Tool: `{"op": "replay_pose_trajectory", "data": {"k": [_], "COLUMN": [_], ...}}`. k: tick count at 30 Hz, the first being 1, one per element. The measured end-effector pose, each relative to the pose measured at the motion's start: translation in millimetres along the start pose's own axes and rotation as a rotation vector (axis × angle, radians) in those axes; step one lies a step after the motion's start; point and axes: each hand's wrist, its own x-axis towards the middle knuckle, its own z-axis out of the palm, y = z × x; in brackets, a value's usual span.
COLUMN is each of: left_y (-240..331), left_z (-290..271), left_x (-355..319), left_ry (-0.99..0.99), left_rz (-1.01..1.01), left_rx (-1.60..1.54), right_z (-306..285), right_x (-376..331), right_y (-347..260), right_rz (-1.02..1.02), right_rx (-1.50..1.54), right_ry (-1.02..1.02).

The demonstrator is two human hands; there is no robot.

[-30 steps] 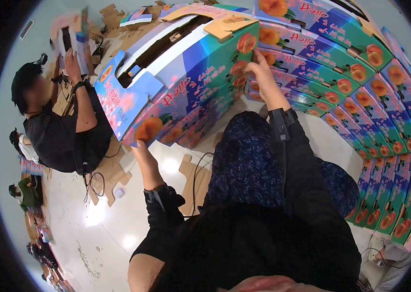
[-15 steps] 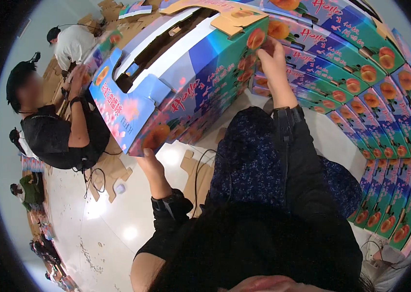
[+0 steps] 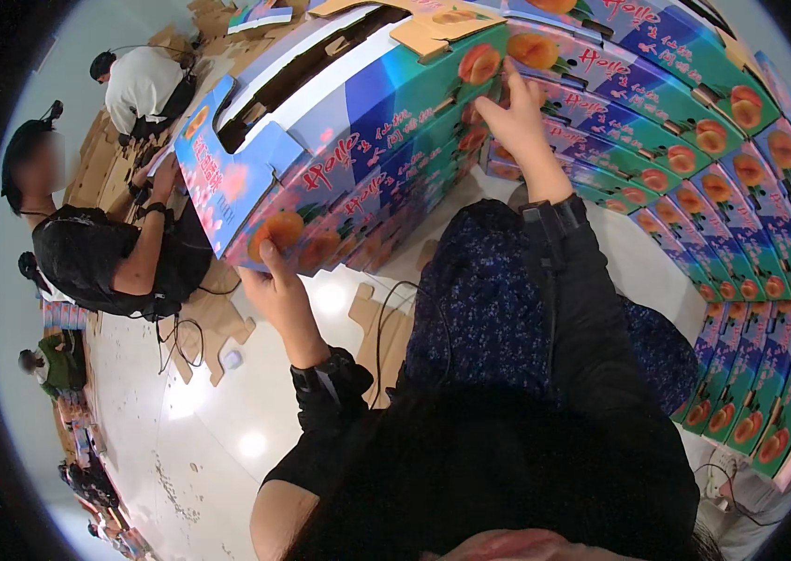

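A peach-printed cardboard gift carton (image 3: 358, 140) in blue, pink and green tops a stack of like cartons in front of me. Its top has a long slot with brown inner card showing, and a brown flap sticks out at the right end. My left hand (image 3: 281, 304) grips the carton's near left corner, thumb on the printed side and fingers beneath. At the right end my right hand (image 3: 522, 122) holds the edge, with thumb on the printed side and fingers along the corner. Its far side is hidden.
Rows of matching stacked cartons (image 3: 741, 196) curve along my right side. A co-worker in black (image 3: 115, 252) sits close at left; another in white (image 3: 143, 89) bends beyond. Flat brown cardboard pieces (image 3: 217, 346) and black cables (image 3: 185, 341) lie on the pale floor.
The carton has shifted slightly left and settled in line with the stack. My left hand has moved left and up with its corner. The near co-worker's raised hand has dropped lower.
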Motion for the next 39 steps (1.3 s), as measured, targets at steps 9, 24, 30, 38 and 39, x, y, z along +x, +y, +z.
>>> {"op": "replay_pose_trajectory", "data": {"k": [9, 24, 30, 38, 39], "left_y": [-3.0, -91.4, -83.0, -68.0, -68.9], "left_z": [8.4, 32.4, 43.6, 45.9, 44.7], "left_x": [-0.6, -50.0, -49.5, -50.8, -50.8], "left_ry": [-0.006, -0.134, -0.031, 0.062, 0.065], "left_rz": [0.0, 0.011, -0.131, -0.105, -0.099], "left_rx": [-0.021, -0.121, -0.193, -0.06, -0.055], "right_z": [9.1, -98.2, -167.1, -153.2, -152.2], "right_x": [-18.7, -189.4, -247.0, -237.8, -238.2], "right_y": [-9.8, 153.3, 183.6, 156.3, 155.4], "right_rz": [-0.184, 0.345, 0.547, 0.462, 0.416], "right_rx": [-0.117, 0.192, 0.108, 0.061, 0.007], "right_ry": [0.048, -0.204, -0.169, -0.229, -0.238]}}
